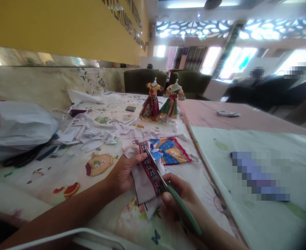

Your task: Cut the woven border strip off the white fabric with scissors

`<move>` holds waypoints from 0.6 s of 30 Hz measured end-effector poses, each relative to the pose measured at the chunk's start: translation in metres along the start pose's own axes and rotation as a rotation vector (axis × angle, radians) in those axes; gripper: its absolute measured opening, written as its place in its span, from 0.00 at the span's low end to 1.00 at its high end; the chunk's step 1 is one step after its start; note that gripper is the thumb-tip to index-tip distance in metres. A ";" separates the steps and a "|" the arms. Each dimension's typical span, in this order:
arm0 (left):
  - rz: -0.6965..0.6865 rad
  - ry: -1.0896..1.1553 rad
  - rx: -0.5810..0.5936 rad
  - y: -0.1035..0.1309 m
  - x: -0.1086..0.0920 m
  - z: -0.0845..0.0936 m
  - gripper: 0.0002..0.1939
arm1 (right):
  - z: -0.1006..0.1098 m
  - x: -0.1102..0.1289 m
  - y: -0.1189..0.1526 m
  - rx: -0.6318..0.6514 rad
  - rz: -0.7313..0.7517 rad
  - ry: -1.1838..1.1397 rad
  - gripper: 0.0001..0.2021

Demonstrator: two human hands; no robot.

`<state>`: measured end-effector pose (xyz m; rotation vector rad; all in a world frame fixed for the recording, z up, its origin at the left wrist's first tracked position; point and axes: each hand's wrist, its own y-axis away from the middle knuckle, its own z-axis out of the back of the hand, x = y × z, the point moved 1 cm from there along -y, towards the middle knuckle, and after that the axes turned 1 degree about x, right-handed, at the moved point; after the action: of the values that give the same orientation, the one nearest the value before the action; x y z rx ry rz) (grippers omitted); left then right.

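My left hand [127,170] pinches a piece of white fabric [144,189] with a dark patterned, red-edged border [149,166], thumb on top near the border's upper end. Green-handled scissors [181,205] are in my right hand [180,194], their blades pointing up and left along the border's right side. Just beyond the blades lies a blue, tan and red printed piece [172,151]. To the left of my left hand, an octagonal tan cut-out [99,165] rests on the floral tablecloth [72,208].
Two small dressed forms [151,102] [172,102] stand at the back. White scraps [95,133] are heaped left of centre, beside a white plastic bag [20,126]. Dark scissor-like handles [25,156] lie near the bag. A blurred blue object [259,177] is on the right.
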<state>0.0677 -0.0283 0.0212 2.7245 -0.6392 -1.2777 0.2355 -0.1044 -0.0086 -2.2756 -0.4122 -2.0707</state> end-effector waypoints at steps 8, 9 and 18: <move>-0.093 -0.108 -0.014 0.004 0.005 0.001 0.20 | 0.002 -0.003 -0.003 -0.010 0.014 -0.032 0.35; -0.113 -0.128 -0.005 0.004 0.006 0.001 0.20 | 0.003 -0.003 -0.003 -0.001 0.018 -0.043 0.36; -0.188 -0.208 0.041 0.007 0.005 0.001 0.20 | 0.004 0.001 -0.003 0.024 0.062 -0.058 0.35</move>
<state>0.0672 -0.0365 0.0188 2.7632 -0.4361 -1.6230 0.2392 -0.1004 -0.0080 -2.3088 -0.3618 -1.9650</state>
